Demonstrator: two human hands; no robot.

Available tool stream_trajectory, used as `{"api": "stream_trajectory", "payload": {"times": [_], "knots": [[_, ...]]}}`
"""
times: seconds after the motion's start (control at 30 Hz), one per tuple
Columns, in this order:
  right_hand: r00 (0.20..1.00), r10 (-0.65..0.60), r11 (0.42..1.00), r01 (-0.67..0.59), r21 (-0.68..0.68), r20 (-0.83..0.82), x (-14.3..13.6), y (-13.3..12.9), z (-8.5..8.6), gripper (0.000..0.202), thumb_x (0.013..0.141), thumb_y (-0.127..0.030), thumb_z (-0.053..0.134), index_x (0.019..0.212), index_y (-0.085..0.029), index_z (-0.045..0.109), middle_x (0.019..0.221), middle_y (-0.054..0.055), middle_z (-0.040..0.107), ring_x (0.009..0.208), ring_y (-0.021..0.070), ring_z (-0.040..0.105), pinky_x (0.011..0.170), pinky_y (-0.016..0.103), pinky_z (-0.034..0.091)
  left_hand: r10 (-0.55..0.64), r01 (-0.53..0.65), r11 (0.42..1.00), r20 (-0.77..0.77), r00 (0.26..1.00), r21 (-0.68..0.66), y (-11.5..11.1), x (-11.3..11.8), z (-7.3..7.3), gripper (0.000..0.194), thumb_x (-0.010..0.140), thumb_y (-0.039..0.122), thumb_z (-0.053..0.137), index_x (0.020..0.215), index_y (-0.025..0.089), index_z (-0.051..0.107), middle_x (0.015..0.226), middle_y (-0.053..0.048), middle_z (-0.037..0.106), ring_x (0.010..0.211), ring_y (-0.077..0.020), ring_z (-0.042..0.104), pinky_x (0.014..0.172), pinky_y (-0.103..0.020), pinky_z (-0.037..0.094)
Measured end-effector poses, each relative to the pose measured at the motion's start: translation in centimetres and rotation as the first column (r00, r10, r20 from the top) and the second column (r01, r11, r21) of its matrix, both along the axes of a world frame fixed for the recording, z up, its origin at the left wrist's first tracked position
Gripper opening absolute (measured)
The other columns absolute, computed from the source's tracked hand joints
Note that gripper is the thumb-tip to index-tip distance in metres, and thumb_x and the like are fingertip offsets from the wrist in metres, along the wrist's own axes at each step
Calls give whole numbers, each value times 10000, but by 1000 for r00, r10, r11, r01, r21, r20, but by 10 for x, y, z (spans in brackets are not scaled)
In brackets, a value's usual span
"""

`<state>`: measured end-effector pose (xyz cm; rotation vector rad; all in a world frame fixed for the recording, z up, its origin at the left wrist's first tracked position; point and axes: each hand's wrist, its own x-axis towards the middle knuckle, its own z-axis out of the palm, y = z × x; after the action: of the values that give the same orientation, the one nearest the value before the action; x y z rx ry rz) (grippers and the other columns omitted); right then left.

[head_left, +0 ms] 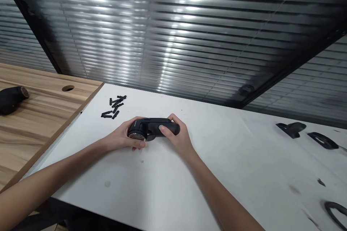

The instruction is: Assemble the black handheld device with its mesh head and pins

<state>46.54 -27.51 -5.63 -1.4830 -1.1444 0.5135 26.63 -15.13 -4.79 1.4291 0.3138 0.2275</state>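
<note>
I have both hands on a black handheld device [153, 128] lying on its side on the white desk [217, 173], a little in from the desk's left edge and toward its far side. My left hand [123, 137] cups the round head, fingers curled under it and the thumb beside the metal-looking mesh face. My right hand [177, 137] wraps the straight handle, fingers closed over the top. Both hands are closed firmly on it.

I judge it a rigid, moulded plastic shell, matte and smooth, light enough for one hand, a bit slippery along the handle. The mesh face looks thin and easy to dent, so the handle and the rim of the head are the places to hold.

Near the far left corner lies a scatter of small black clips [114, 106]. Beyond the left edge a wooden desk [40, 115] carries a dark rounded object [11, 98]. Toward the right edge lie black curved parts [307, 134], glossy and flat.
</note>
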Motion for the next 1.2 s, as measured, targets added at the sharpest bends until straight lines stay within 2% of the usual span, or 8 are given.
{"api": "stream_trajectory", "payload": {"times": [0.2, 0.57, 0.93, 1.1, 1.2], "knots": [[1000, 1, 1000, -1, -1, 21, -1, 0, 0, 442, 757, -571, 708, 721, -243, 414, 620, -58, 404, 585, 131, 365, 560, 270, 301, 10, -10, 1000, 19, 1000, -5, -2, 0, -1, 729, 757, 290, 921, 1374, 224, 538, 892, 8, 700, 636, -113, 632, 579, -234, 524], [1000, 13, 1000, -13, -1, 23, 0, 0, 0, 444, 764, -561, 707, 728, -246, 396, 623, -62, 395, 585, 128, 355, 564, 271, 288, 13, -13, 1000, -11, 1000, -1, 0, 1, -3, 820, 713, 268, 947, 1417, 216, 530, 844, 16, 704, 627, -113, 631, 566, -220, 527], [1000, 9, 1000, -8, -11, 28, 0, 1, 1, 448, 754, -575, 694, 728, -248, 388, 628, -58, 394, 588, 132, 362, 562, 273, 298, 26, -26, 1000, 2, 1000, 0, -3, 2, 1, 757, 718, 279, 930, 1365, 189, 548, 829, 12, 704, 609, -117, 629, 570, -237, 541], [998, -23, 998, 26, -61, 55, -2, 2, -1, 470, 737, -608, 696, 734, -253, 389, 623, -56, 407, 589, 138, 378, 557, 275, 315, 45, -45, 999, -6, 999, 7, -5, 4, 2, 729, 703, 255, 928, 1331, 195, 563, 832, 20, 690, 612, -115, 627, 559, -227, 532], [995, -58, 991, 67, -115, 87, -3, 3, -3, 504, 703, -641, 714, 761, -257, 392, 619, -59, 438, 589, 149, 404, 554, 279, 326, 58, -56, 997, -38, 998, 44, -5, 3, 2, 785, 687, 255, 946, 1365, 210, 552, 851, 18, 684, 623, -116, 634, 577, -229, 537]]}}
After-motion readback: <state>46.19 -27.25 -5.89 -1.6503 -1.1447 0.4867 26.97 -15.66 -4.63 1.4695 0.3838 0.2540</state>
